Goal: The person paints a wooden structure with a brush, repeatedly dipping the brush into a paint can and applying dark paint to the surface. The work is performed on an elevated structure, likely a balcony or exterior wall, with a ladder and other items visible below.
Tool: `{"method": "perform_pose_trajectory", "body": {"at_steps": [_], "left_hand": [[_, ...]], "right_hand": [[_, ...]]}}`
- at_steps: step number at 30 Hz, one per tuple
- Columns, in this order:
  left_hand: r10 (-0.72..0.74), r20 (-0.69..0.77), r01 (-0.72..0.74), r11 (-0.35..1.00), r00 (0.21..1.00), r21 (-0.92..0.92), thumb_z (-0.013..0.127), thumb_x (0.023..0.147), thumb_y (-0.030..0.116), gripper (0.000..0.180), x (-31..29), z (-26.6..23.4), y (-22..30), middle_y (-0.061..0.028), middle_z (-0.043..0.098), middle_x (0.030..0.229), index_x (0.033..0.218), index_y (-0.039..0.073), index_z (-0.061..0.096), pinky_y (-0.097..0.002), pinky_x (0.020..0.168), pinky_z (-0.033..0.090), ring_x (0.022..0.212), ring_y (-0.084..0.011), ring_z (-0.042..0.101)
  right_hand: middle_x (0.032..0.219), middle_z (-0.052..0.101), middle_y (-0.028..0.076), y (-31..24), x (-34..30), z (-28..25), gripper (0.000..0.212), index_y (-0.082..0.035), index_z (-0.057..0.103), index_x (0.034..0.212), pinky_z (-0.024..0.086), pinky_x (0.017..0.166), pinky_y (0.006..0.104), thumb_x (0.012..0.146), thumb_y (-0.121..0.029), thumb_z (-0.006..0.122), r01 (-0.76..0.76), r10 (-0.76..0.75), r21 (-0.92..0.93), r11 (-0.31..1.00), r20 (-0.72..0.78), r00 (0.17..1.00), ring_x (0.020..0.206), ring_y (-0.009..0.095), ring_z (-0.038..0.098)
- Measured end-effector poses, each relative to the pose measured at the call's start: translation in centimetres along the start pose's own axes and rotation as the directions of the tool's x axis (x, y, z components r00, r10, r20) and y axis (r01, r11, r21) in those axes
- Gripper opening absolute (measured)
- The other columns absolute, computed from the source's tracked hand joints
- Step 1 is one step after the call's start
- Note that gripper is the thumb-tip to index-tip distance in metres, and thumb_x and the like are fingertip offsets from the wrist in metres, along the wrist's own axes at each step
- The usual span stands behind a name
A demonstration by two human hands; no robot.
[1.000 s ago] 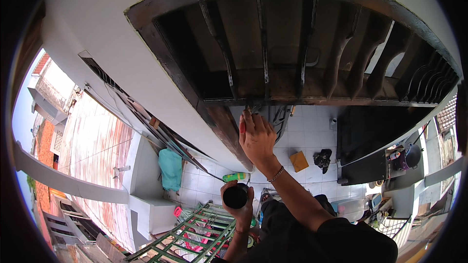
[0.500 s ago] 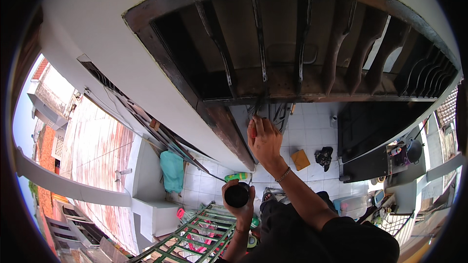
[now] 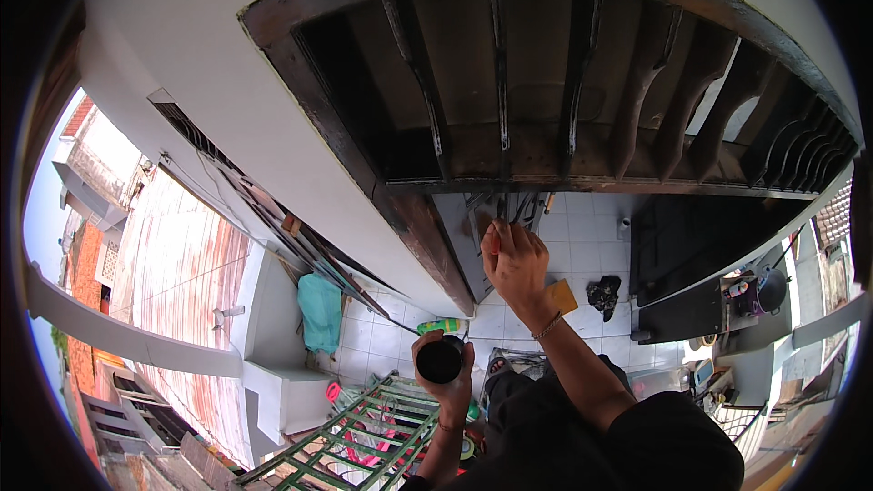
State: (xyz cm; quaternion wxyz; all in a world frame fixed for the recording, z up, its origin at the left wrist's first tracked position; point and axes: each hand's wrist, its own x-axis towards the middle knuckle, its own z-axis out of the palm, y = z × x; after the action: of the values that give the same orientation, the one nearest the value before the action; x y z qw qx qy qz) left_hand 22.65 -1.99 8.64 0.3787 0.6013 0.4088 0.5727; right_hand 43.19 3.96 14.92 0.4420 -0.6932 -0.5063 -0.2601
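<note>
My right hand (image 3: 516, 264) is raised to the lower rail of a dark metal window grille (image 3: 500, 82). Its fingers are curled around a thin red-handled tool (image 3: 492, 240), mostly hidden in the fist, right at the rail's underside. Lower down, my left hand (image 3: 447, 382) grips a small round black can (image 3: 439, 360), held upright near my chest and apart from the grille. A bracelet sits on my right wrist.
A white wall (image 3: 227, 100) surrounds the grille. Far below are a white tiled floor (image 3: 582, 245), a teal bundle (image 3: 320, 309), a green-yellow can (image 3: 441, 325), a tan square (image 3: 564, 295), a black cabinet (image 3: 691, 259) and a green metal railing (image 3: 364, 436).
My right hand, with fingers spread against the frame a second ago, has curled shut and shifted slightly right along the rail. The left hand holds the can in the same place.
</note>
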Motion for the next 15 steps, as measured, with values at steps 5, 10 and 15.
{"method": "perform_pose_trajectory", "body": {"at_steps": [5,10,15], "left_hand": [[-0.079,0.005,0.079,0.996,0.997,-0.036,0.091,0.072,-0.004,0.054,-0.5,-1.0,0.0,-0.0105,0.064,0.118,0.118,0.003,0.062,-0.0364,0.099,0.049,0.111,-0.0248,0.063],[-0.068,0.008,0.068,0.998,0.998,-0.01,0.091,0.072,-0.004,0.054,-0.8,-1.0,0.9,-0.0097,0.064,0.118,0.118,0.003,0.062,-0.0371,0.1,0.049,0.111,-0.0242,0.063],[-0.108,-0.041,0.107,0.994,0.993,-0.024,0.091,0.072,-0.004,0.055,-1.5,-0.1,1.6,-0.0091,0.064,0.119,0.119,0.002,0.062,-0.0368,0.101,0.049,0.112,-0.0235,0.063]], "right_hand": [[0.078,0.065,0.01,-2.0,-0.4,0.1,0.019,-0.002,0.069,0.112,0.055,0.058,0.0354,0.094,-0.007,0.072,0.036,-0.035,0.009,0.999,-0.069,0.997,0.065,0.026,0.067],[0.08,0.064,0.01,-4.0,1.6,3.0,0.02,-0.002,0.07,0.114,0.055,0.059,0.0357,0.095,-0.008,0.072,0.048,-0.047,0.016,0.999,-0.072,0.996,0.069,0.026,0.068],[0.083,0.066,0.012,-4.8,1.7,2.8,0.021,-0.002,0.07,0.115,0.056,0.059,0.0349,0.094,-0.008,0.073,-0.018,0.031,0.192,0.981,-0.064,0.998,0.067,0.026,0.068]]}}
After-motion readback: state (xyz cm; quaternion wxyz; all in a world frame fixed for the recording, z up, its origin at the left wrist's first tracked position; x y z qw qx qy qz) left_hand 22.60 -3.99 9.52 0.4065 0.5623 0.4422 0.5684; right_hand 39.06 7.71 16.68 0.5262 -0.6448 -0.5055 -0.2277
